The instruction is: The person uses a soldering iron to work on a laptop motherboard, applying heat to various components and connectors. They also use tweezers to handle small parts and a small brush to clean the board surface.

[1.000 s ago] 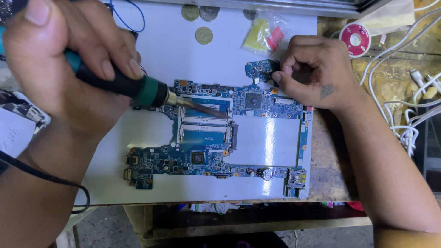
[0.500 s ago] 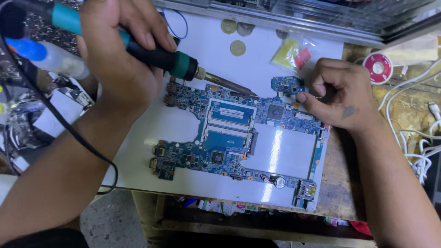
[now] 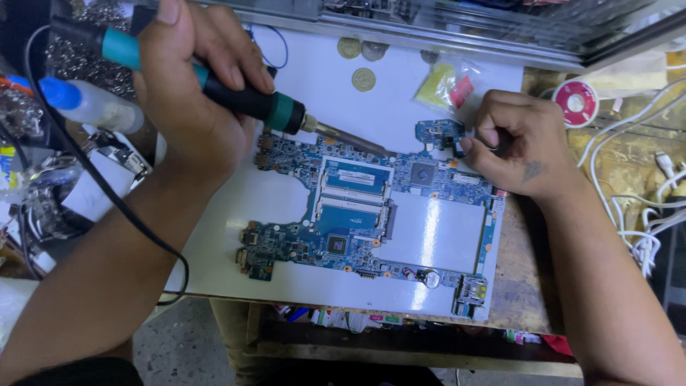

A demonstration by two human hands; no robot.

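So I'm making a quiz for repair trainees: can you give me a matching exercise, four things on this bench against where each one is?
Things:
1. soldering iron
2. circuit board
3. coins
4. solder spool

Places:
A. flat on the white sheet, middle of the bench
B. gripped in the left hand
C. far right, beyond the right hand
D. top of the white sheet, behind the board

Pairs: 1-B, 2-A, 3-D, 4-C

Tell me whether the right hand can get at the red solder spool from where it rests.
Probably yes: the right hand rests on the circuit board's top edge, and the red solder spool lies just beyond it with nothing between.
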